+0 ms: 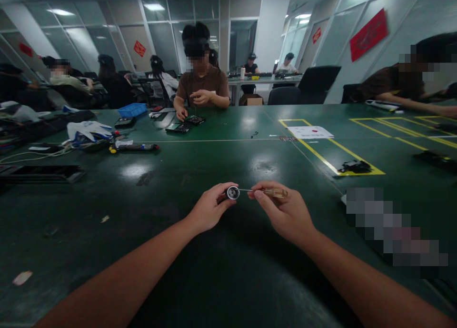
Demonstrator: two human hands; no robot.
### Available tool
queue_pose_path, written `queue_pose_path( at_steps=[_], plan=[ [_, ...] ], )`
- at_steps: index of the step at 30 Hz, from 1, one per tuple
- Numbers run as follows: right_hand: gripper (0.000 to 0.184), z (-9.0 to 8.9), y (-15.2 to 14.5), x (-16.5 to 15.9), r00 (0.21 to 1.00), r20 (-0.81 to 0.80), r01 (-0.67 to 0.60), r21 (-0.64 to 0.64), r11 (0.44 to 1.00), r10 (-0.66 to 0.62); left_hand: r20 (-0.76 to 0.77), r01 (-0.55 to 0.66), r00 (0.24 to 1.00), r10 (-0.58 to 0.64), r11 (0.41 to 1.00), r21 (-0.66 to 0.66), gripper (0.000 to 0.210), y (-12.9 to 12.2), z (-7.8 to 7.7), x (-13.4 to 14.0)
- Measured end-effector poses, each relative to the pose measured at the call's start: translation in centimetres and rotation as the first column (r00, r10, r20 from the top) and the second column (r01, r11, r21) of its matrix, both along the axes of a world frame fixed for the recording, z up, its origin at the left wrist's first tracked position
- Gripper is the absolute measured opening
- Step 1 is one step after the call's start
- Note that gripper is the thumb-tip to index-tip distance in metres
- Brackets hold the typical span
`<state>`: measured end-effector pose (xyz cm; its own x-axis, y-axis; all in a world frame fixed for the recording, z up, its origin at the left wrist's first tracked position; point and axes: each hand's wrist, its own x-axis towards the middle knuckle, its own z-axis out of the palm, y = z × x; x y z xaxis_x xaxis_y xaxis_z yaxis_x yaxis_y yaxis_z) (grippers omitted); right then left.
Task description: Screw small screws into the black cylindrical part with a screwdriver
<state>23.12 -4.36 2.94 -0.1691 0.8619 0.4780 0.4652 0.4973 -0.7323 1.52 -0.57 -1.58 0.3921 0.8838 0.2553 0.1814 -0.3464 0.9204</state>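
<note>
My left hand (210, 207) is closed around a small round part (233, 193), dark on the outside, with a silvery rim and an open end facing me; I cannot make out its exact kind. In my right hand (285, 213) is a screwdriver (274, 193) with a clear amber handle, pinched between thumb and fingers. Its thin metal shaft points left, and the tip is at the rim of the round part. Whether the tip touches anything inside is too small to tell. Both hands are above the green tabletop (171, 256).
At left lie white-and-blue gloves (89, 130), a dark tool with red and yellow ends (134, 147) and a blue bin (132, 110). A co-worker (202, 80) sits opposite. Right are a paper sheet (310, 132), black parts (354, 166) and a blurred-out object (389, 228).
</note>
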Motion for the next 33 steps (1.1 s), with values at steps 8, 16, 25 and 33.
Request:
queue_pose_path(
  at_steps=[8,16,25,33],
  plan=[
    [0.017,-0.1,0.4,-0.1,0.995,-0.097,-0.033,-0.059,0.998,0.027,-0.028,-0.006,1.0,0.006,1.0,0.015,0.037,0.0,0.0,0.0],
    [0.021,-0.6,1.3,-0.1,0.95,-0.305,-0.123,-0.174,0.977,0.066,-0.064,-0.015,0.998,0.015,1.0,0.003,0.039,-0.2,0.3,0.0],
    [0.02,-1.0,1.5,-0.4,0.928,-0.356,-0.191,-0.188,0.964,0.114,-0.067,-0.024,0.997,0.026,0.999,0.029,0.039,-0.3,0.4,0.0],
    [0.017,-1.5,1.1,-0.9,0.915,-0.381,-0.221,-0.187,0.957,0.136,-0.057,-0.051,0.997,0.052,0.999,0.005,0.033,-0.3,0.6,0.1]
  ],
)
